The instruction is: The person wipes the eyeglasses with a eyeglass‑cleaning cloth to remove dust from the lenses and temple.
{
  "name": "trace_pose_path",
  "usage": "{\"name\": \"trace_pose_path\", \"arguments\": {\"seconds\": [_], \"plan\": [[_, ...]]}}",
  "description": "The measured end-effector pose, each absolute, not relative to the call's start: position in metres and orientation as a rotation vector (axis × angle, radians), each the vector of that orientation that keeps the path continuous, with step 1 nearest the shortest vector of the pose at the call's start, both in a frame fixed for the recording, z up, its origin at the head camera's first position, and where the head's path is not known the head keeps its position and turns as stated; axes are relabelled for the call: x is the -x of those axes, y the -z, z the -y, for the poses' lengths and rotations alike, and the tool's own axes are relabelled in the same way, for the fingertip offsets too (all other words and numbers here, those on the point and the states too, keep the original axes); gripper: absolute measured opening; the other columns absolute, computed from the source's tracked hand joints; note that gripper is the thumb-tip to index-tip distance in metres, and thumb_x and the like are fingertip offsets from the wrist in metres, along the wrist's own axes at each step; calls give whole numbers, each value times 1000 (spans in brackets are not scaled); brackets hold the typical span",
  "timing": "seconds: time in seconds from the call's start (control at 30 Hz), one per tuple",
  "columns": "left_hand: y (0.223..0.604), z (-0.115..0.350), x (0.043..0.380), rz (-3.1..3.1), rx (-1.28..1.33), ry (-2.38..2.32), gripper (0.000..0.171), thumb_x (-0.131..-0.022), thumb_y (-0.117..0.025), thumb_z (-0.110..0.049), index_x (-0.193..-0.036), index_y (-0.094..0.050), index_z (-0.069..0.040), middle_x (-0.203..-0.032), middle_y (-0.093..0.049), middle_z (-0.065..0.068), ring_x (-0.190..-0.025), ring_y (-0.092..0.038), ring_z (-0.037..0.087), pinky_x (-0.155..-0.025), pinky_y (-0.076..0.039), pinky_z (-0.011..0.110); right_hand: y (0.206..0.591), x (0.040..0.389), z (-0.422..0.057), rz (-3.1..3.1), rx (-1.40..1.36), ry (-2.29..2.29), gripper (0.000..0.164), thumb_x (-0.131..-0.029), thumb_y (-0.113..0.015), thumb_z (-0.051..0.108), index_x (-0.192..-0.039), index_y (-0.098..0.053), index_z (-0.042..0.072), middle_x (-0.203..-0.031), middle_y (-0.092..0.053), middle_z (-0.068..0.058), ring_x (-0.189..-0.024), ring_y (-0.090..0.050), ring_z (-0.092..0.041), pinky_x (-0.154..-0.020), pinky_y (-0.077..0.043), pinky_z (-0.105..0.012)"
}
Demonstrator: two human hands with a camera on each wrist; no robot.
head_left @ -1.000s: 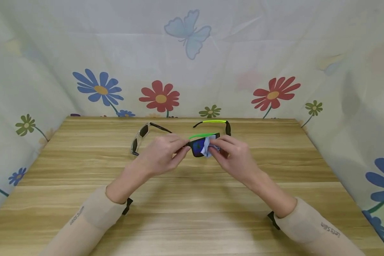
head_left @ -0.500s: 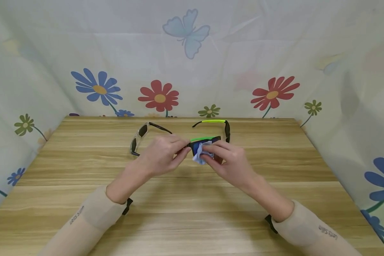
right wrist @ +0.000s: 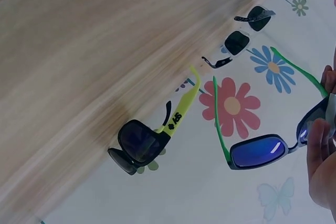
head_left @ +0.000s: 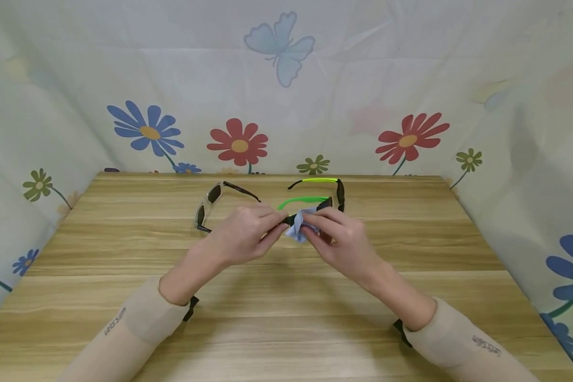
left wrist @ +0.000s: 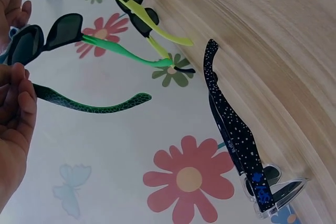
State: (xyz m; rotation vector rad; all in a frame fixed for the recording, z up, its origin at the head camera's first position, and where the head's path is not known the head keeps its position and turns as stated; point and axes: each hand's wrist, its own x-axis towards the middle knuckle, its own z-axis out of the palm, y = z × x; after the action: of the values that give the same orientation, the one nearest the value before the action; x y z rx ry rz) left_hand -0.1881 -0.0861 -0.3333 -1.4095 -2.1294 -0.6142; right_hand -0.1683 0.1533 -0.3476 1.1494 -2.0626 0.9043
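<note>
My left hand (head_left: 245, 233) pinches one end of a pair of black-framed sunglasses (right wrist: 257, 151) by the hinge. Their lenses look blue in the right wrist view, and both green-lined temples stand unfolded, pointing away from me. Between the thumb and fingers of my right hand (head_left: 346, 236) is a crumpled light-blue cloth (head_left: 296, 228), pressed over the lens nearest my left hand. Cloth and fingers hide much of the frame's front in the head view. The sunglasses are held up off the table, tilted, with the far temple (left wrist: 123, 52) bright green.
Black sunglasses with yellow temples (head_left: 340, 192) lie behind my right hand. Clear-framed sunglasses (head_left: 215, 193) with speckled dark temples rest beyond my left hand. The wood-grain table (head_left: 286, 329) ends at a flower-printed curtain (head_left: 315, 106) at the back and sides.
My right hand has shifted slightly left with the cloth, from the right-hand lens toward the left-hand one. The held sunglasses have tilted, showing less of their lens front.
</note>
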Motion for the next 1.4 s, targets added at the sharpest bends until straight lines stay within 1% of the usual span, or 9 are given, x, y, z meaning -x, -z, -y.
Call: {"name": "trace_pose_path", "arguments": {"seconds": [0.13, 0.23, 0.3, 0.37, 0.47, 0.53, 0.93, 1.2, 1.4], "plan": [[333, 87, 188, 2125, 1400, 651, 10, -92, -74, -2, -100, -74, 4, -79, -68, 2, -68, -61, 13, -62, -52, 27, 347, 170, -156, 2029, -1143, -886, 18, -92, -78, 6, -107, -77, -4, -97, -70, -12, -60, -58, -13, -53, -49, -20], [334, 88, 189, 2124, 1388, 670, 10, -92, -74, -2, -100, -74, 4, -81, -70, 3, -70, -63, 13, -64, -53, 27, 348, 171, -157, 2019, -1137, -872, 21, -97, -73, 14, -107, -78, -4, -97, -71, -12, -61, -59, -14, -52, -48, -21], [334, 89, 189, 2126, 1379, 683, 10, -92, -74, -3, -100, -75, 4, -80, -70, 3, -70, -64, 13, -65, -54, 26, 348, 172, -159, 2025, -1129, -866, 19, -95, -76, 11, -106, -78, -4, -96, -71, -12, -61, -59, -14, -52, -48, -22], [334, 89, 189, 2130, 1369, 699, 10, -93, -74, -3, -100, -75, 4, -79, -69, 3, -70, -64, 13, -64, -53, 26, 349, 173, -160, 2035, -1115, -868, 19, -89, -80, 3, -106, -78, -4, -96, -70, -13, -60, -59, -14, -52, -49, -22], [334, 91, 190, 2127, 1357, 728, 11, -92, -75, -2, -101, -75, 4, -78, -68, 3, -69, -63, 13, -62, -52, 26, 349, 175, -162, 2047, -1090, -865, 26, -79, -84, -7, -105, -78, -4, -95, -70, -13, -60, -60, -14, -52, -50, -22], [333, 92, 190, 2124, 1350, 739, 11, -92, -75, -2, -101, -75, 3, -78, -68, 3, -69, -62, 13, -60, -51, 26, 350, 176, -163, 2058, -1071, -861, 28, -77, -85, -9, -104, -79, -4, -94, -70, -13, -59, -59, -13, -52, -50, -22], [332, 99, 190, 2150, 1318, 765, 15, -91, -76, -4, -104, -74, 3, -77, -65, 2, -65, -58, 10, -58, -51, 22, 353, 181, -172, 2114, -1023, -835, 28, -77, -86, -8, -104, -79, -3, -90, -70, -12, -60, -56, -12, -53, -50, -21], [333, 101, 192, 2132, 1331, 758, 13, -91, -75, -2, -103, -74, 2, -76, -65, 2, -64, -58, 11, -58, -51, 23, 355, 184, -181, 2144, -975, -880, 32, -79, -84, -9, -109, -75, -4, -92, -70, -10, -62, -57, -10, -55, -51, -22], [333, 102, 191, 2127, 1338, 754, 14, -90, -75, -3, -104, -73, 2, -77, -65, 2, -66, -59, 11, -59, -52, 22, 354, 184, -183, 2184, -982, -856, 28, -82, -84, -6, -109, -76, -3, -94, -69, -10, -63, -56, -9, -54, -51, -23]]}}
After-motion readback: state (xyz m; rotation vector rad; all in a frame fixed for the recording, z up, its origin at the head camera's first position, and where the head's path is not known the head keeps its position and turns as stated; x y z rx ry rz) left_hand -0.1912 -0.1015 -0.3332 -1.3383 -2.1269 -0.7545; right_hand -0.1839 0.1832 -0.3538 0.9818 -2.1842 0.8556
